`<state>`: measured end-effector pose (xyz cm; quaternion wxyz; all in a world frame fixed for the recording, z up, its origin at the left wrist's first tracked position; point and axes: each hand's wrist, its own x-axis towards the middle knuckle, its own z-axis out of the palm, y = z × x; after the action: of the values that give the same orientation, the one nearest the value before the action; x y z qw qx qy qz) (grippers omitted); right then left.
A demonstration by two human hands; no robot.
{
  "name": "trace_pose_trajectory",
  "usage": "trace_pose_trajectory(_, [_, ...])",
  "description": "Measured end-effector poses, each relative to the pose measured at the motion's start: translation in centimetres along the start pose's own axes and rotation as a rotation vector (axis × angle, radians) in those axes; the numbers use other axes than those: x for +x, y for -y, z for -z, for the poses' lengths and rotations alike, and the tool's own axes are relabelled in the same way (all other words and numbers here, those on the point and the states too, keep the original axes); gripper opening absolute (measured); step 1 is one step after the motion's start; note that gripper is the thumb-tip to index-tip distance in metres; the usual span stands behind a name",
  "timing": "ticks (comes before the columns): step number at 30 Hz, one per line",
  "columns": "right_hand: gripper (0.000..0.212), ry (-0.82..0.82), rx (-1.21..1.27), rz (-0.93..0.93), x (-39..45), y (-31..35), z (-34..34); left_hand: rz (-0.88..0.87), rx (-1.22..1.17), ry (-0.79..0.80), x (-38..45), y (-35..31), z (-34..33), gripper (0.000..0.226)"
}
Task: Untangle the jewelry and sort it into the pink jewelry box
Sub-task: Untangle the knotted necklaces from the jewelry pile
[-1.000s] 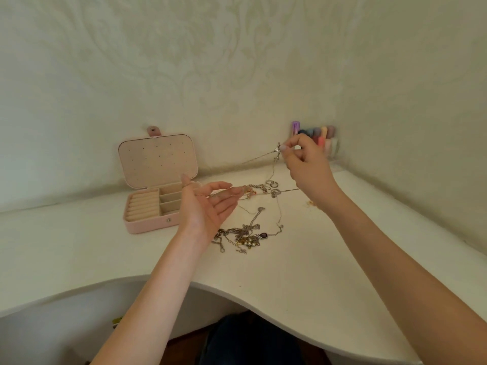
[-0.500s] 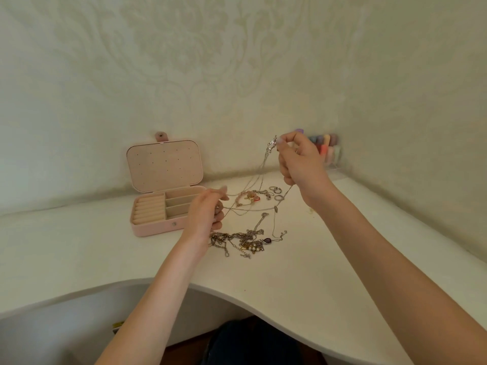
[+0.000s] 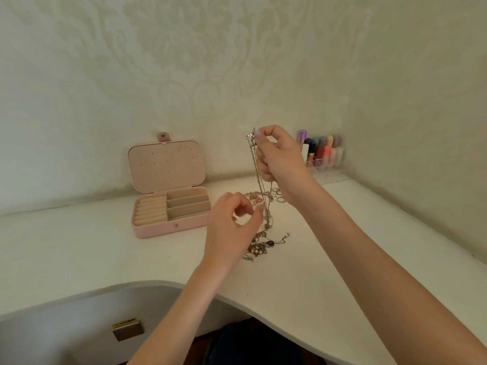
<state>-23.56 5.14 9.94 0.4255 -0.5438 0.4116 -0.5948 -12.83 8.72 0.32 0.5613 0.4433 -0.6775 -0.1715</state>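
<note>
While two hands (image 3: pixel 259 185) work, one chain (image 3: pixel 257 169)

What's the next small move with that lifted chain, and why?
Probably slide the left hand down the chain to the knot and tease it loose: the right hand pinches the chain's top end high, but its lower end still runs into the tangled pile.

A thin silver chain (image 3: pixel 259 177) hangs straight down from the pinch of my right hand (image 3: pixel 279 160), its lower end running into the tangled jewelry (image 3: pixel 263 242) heaped on the white table: chains, small pearls, a dark red stone. My left hand (image 3: pixel 232 227) hovers beside the chain, fingers curled. The pink jewelry box (image 3: pixel 168 196) stands open to the left, lid upright, compartments bare.
</note>
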Motion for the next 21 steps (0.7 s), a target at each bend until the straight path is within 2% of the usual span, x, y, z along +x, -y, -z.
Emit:
trace_pose_trajectory(2, [0.015, 0.006, 0.005, 0.004, 0.0, 0.2, -0.3, 0.020, 0.013, 0.055, -0.3, -0.2, -0.7, 0.019])
trace_pose_trajectory(6, [0.014, 0.019, 0.013, 0.007, -0.1, 0.7, -0.4, 0.114, 0.007, 0.064, -0.1, 0.7, -1.4, 0.025])
trace_pose_trajectory(12, [0.015, 0.039, 0.069, 0.009, -0.1, 1.4, -0.5, 0.088, -0.006, 0.167, 0.4, 1.3, -1.8, 0.004])
trace_pose_trajectory(15, [0.015, 0.046, 0.108, 0.027, 0.0, 2.1, -0.1, 0.155, -0.016, 0.218, 0.4, 2.1, -1.7, 0.011])
trace_pose_trajectory(18, [0.015, 0.016, 0.100, 0.061, 0.4, 2.6, 0.9, 0.180, -0.042, 0.193, 0.7, 2.9, -1.0, 0.009])
trace_pose_trajectory(21, [0.016, -0.055, 0.069, 0.055, 0.8, 2.2, 2.1, 0.209, -0.218, 0.143, 0.9, 2.7, -0.1, 0.017])
